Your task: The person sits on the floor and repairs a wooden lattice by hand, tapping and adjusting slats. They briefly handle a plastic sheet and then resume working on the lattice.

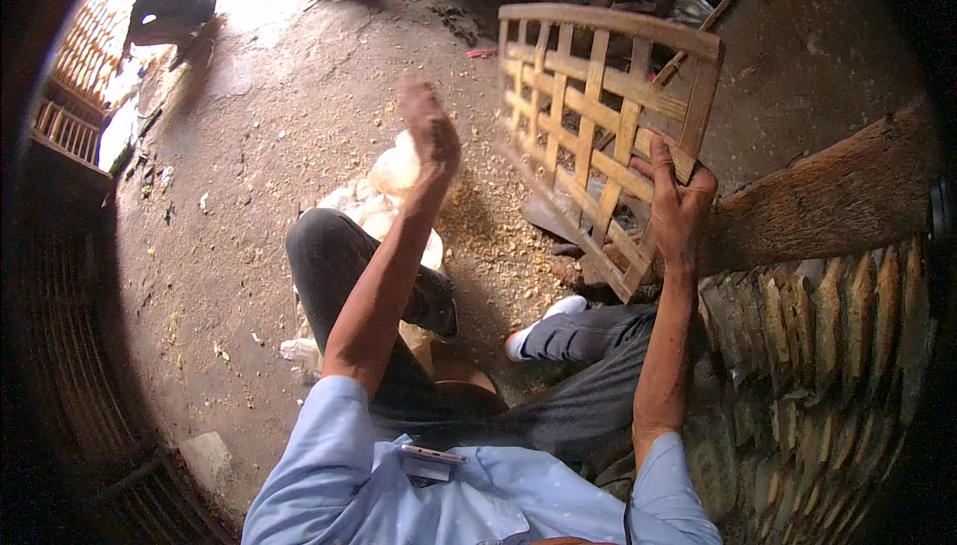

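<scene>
A woven lattice panel of pale slats in a wooden frame [612,14] is held up, tilted, at the right of the middle. My right hand [681,196] grips its lower right part, the thumb lying over a slat. My left hand [431,131] is raised to the left of the panel, apart from it. Motion blurs its fingers, so what they do is not clear. White plastic bags [397,168] lie on the ground beneath my left forearm.
A thick wooden beam [827,191] runs in from the right. Below it stands a stack of split wooden pieces [817,346]. Wood chips [498,256] litter the dirt floor. Far left, another person [169,4] crouches near slatted panels [88,51].
</scene>
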Motion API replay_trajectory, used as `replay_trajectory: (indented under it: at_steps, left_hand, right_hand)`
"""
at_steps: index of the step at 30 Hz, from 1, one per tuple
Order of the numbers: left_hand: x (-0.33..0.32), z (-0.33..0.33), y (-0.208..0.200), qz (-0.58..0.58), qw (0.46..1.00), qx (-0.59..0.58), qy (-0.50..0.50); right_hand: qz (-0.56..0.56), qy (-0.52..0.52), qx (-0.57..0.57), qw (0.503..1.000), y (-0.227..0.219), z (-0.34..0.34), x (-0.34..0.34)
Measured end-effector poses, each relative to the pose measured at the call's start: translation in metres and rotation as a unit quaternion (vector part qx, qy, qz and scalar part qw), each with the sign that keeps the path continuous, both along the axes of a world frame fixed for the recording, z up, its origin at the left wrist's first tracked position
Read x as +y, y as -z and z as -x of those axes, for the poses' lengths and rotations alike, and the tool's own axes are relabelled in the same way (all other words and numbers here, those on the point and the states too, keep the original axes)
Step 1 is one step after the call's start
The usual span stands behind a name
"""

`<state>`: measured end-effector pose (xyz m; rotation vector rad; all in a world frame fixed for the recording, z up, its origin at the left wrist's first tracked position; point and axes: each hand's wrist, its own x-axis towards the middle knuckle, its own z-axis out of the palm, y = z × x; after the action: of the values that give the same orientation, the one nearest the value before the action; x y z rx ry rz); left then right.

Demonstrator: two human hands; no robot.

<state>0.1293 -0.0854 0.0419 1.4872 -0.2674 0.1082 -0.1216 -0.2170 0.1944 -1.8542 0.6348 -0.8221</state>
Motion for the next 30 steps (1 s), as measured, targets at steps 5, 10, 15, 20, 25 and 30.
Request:
replay_trajectory:
  at_steps: [5, 10, 15, 20, 25, 30]
  left_hand:
    - [-0.047, 0.063, 0.015, -0.124, 0.977, -0.172, 0.031]
    - [0.019, 0.041, -0.005, -0.015, 0.966, 0.179, 0.186]
    - [0.053, 0.040, -0.004, 0.116, 0.835, 0.485, 0.231]
    - [0.053, 0.052, -0.014, 0.160, 0.869, 0.345, 0.317]
    - [0.072, 0.017, -0.026, 0.290, 0.872, 0.299, 0.255]
    - [0.075, 0.022, -0.035, 0.244, 0.874, 0.309, 0.284]
  right_hand:
    - [0.025, -0.059, -0.076, 0.995, 0.021, -0.024, 0.027]
    - [-0.031, 0.032, -0.090, 0.995, 0.026, -0.011, -0.016]
    - [-0.149, 0.124, -0.141, 0.971, 0.035, -0.013, -0.045]
    - [-0.297, 0.022, -0.167, 0.940, 0.026, -0.007, -0.041]
    - [-0.306, 0.026, -0.170, 0.936, 0.032, -0.007, -0.043]
    - [-0.261, 0.099, -0.179, 0.943, 0.058, 0.007, -0.070]
